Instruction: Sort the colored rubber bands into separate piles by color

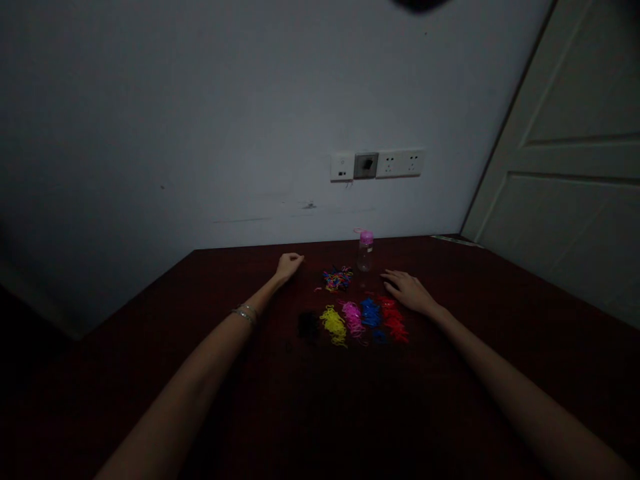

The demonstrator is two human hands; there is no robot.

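My left hand (289, 265) rests on the table left of a mixed-colour pile of small elastic bands (337, 279). Its fingers are curled toward the thumb, and whatever they hold, if anything, is too small to make out. My right hand (409, 292) lies palm down with fingers stretched out, just beyond the red bands (395, 320). In a row toward me lie sorted heaps: black bands (308, 325), yellow bands (334, 325), pink bands (354, 319), blue bands (371, 312) and the red ones. Behind them a clear bottle with a pink cap (367, 238) stands upright.
The dark reddish table (240, 413) meets a pale wall (250, 120) at its back edge. Sockets and switches (400, 163) are set in that wall above the bottle. A panelled door (565, 153) stands at the right. The scene is dim.
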